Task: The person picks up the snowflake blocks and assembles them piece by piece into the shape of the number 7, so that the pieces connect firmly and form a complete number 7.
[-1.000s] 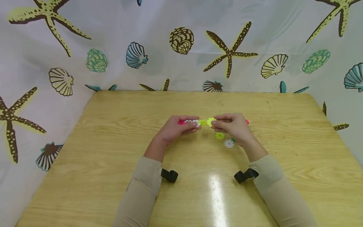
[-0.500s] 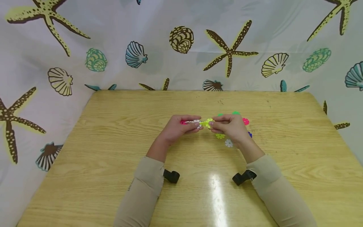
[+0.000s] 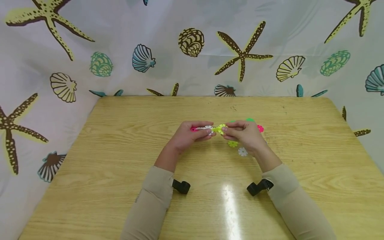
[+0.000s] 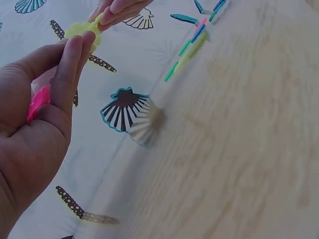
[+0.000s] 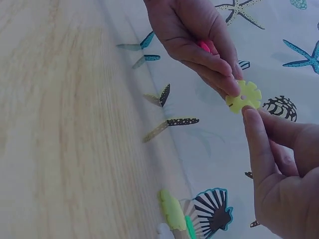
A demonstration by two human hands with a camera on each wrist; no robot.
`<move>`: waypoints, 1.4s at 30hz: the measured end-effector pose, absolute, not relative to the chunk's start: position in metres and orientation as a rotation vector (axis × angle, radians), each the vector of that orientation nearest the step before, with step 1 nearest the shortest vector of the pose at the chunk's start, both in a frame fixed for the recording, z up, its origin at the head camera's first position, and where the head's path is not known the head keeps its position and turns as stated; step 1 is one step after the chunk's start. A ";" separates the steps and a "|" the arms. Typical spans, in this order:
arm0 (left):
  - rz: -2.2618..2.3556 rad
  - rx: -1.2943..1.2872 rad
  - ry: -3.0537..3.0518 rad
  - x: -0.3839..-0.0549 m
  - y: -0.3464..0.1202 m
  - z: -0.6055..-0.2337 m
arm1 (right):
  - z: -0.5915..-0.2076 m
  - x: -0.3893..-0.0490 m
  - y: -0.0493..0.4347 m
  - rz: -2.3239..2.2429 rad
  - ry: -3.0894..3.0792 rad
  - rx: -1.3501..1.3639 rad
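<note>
Over the middle of the table, my left hand point(image 3: 192, 135) pinches a short row of interlocking snowflake discs. In it show a pink disc point(image 3: 194, 129) near the palm and a white disc point(image 3: 208, 129) at the fingertips. An edge-on yellow disc follows between the hands. My right hand point(image 3: 248, 135) holds another yellow disc point(image 3: 222, 129) between thumb and fingers, facing the head camera, right at the row's yellow end. In the right wrist view, a yellow disc point(image 5: 243, 97) bridges both hands' fingertips. The slot where the yellow discs meet is partly hidden by fingers.
Loose discs lie around and behind my right hand on the wooden table point(image 3: 129, 143): a yellow one point(image 3: 232, 143), a white one point(image 3: 242, 152), a green one point(image 3: 250, 120) and a pink one point(image 3: 260, 128). A cloth with sea prints point(image 3: 168, 20) stands behind the table.
My right hand has shifted slightly left, bringing its yellow disc against the row's yellow end. In the last half second both hands have barely moved.
</note>
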State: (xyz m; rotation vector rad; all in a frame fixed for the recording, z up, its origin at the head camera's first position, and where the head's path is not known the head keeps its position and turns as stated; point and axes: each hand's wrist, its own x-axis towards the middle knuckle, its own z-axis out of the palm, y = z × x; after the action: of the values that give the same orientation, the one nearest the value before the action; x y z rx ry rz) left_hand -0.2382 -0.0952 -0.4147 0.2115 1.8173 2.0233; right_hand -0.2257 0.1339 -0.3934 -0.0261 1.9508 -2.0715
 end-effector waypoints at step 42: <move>1.734 0.668 1.527 -0.232 -0.110 -0.412 | -0.395 -0.229 0.140 -1.966 1.841 -0.035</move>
State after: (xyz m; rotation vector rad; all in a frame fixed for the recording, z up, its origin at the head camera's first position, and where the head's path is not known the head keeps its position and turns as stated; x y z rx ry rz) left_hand -0.2319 -0.1099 -0.4124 0.6685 1.5271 1.7344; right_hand -0.2285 0.1404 -0.3948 -0.0355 1.8409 -1.9662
